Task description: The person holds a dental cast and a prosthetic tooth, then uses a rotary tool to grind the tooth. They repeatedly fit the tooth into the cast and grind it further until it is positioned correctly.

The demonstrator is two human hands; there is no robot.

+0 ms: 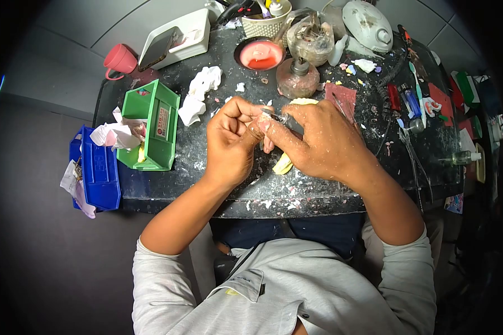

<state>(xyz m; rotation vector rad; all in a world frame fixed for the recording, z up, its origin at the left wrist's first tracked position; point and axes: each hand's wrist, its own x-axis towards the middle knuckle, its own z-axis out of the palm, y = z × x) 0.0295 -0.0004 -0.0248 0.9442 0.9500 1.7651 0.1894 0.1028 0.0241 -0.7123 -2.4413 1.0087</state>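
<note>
Dark, speckled bench (318,192) fills my head view, littered with pale chips. I see the left hand (229,142) with its grip closed on a small pinkish piece (261,124) above the bench middle. The right hand (318,142) has its grip closed around a thin metal tool (278,117), whose tip touches the piece. A green bin (153,125) stands left, a glass burner (297,78) just behind the hands.

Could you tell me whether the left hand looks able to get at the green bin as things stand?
Probably yes, but not at once: the green bin stands just beside the left hand with only bare table between, yet that hand is pinching a small piece against the tool in the right hand.
</note>
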